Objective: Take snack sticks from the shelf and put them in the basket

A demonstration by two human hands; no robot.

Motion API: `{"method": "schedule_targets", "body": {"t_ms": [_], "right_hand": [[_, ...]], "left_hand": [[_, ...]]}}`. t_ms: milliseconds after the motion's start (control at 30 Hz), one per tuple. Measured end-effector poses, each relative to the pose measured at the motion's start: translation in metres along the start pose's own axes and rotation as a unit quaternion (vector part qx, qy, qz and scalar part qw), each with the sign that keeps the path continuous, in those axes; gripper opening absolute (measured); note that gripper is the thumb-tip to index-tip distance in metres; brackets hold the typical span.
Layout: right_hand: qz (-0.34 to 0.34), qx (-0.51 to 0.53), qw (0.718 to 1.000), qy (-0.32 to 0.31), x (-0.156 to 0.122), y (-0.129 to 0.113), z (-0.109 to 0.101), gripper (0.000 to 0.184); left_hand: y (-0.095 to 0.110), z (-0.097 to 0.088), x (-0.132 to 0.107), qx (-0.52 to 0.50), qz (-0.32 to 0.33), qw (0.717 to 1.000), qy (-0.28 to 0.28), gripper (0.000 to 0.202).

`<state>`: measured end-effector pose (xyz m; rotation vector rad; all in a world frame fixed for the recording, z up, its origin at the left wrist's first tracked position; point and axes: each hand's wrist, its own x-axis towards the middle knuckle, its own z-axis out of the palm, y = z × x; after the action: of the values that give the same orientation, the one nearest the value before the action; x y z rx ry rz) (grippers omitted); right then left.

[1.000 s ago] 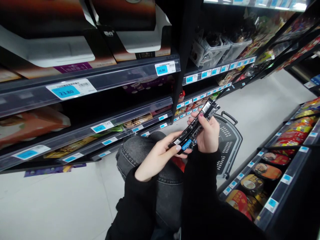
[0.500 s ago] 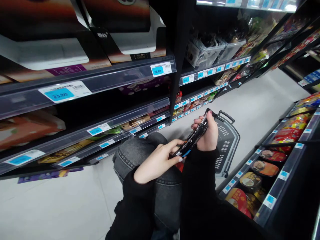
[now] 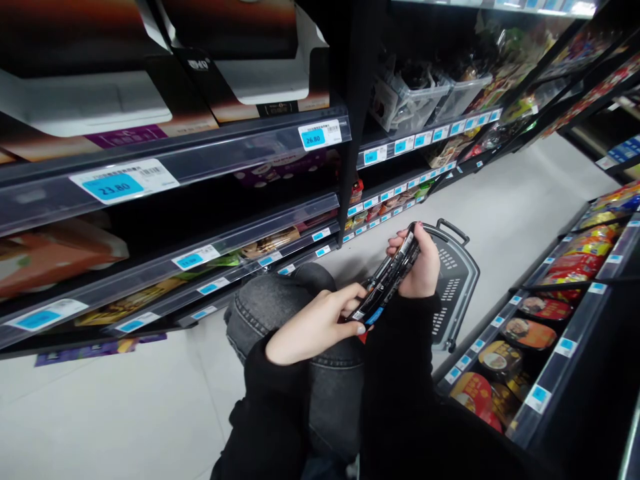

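Observation:
Above my knees, a flat, slightly curved black package (image 3: pixel 387 280) is tilted up to the right, with small pale print and a blue patch at its lower end. My left hand (image 3: pixel 320 327) is closed on that lower end, thumb on the near side and fingers on the far side. At the upper end my right hand (image 3: pixel 424 263) grips it, thumb along the top edge and fingertips behind. The print is too small to read. Behind my right hand, a grey shopping basket (image 3: pixel 457 300) with a handle is on the floor, partly hidden by my right arm.
Shelves (image 3: pixel 215 157) with price labels and cardboard display boxes (image 3: pixel 120 100) rise on the left. Clear plastic bins (image 3: pixel 413 100) of goods stand farther along. A low shelf on the right holds packaged bowls (image 3: pixel 503 360) and bagged goods (image 3: pixel 575 267). Pale floor (image 3: pixel 520 187) runs between them.
The package has turned slightly, so more of its printed face shows. Both hands keep hold of it. The view has shifted very little.

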<state>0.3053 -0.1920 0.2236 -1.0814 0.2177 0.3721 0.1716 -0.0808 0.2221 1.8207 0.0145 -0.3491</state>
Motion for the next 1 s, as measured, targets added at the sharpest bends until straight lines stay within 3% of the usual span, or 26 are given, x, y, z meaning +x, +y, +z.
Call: {"method": "schedule_targets", "body": {"t_ms": [100, 200, 300, 400, 500, 633, 700, 800, 1000], "right_hand": [[-0.023, -0.028, 0.999, -0.012, -0.002, 0.000, 0.002, 0.031], [-0.049, -0.075, 0.991, -0.102, -0.011, 0.003, 0.010, 0.033], [-0.023, -0.133, 0.967, -0.216, -0.020, 0.008, 0.016, 0.036], [-0.063, -0.161, 0.945, -0.276, -0.021, 0.011, 0.015, 0.039], [-0.089, -0.185, 0.920, -0.334, -0.016, 0.008, 0.007, 0.039], [-0.009, -0.277, 0.865, -0.418, -0.012, 0.004, -0.001, 0.038], [0.046, -0.305, 0.847, -0.432, -0.013, 0.005, 0.000, 0.035], [0.067, -0.308, 0.853, -0.417, -0.015, 0.009, 0.003, 0.026], [-0.109, -0.207, 0.922, -0.309, -0.015, 0.015, 0.006, 0.012]], "left_hand": [[0.000, 0.000, 0.000, -0.017, 0.001, 1.000, -0.024, 0.018], [0.001, 0.000, -0.001, 0.000, 0.008, 1.000, -0.017, 0.022], [0.001, 0.003, 0.000, -0.007, 0.010, 0.999, 0.043, 0.024], [-0.002, 0.008, 0.003, -0.135, 0.020, 0.982, 0.132, 0.023], [-0.006, 0.010, 0.007, -0.301, 0.047, 0.917, 0.258, 0.032], [-0.009, 0.007, 0.008, -0.414, 0.096, 0.801, 0.423, 0.031], [-0.009, 0.005, 0.008, -0.425, 0.115, 0.770, 0.462, 0.027], [-0.008, 0.003, 0.006, -0.411, 0.133, 0.765, 0.478, 0.021], [-0.007, 0.005, 0.004, -0.469, 0.150, 0.728, 0.478, 0.023]]}}
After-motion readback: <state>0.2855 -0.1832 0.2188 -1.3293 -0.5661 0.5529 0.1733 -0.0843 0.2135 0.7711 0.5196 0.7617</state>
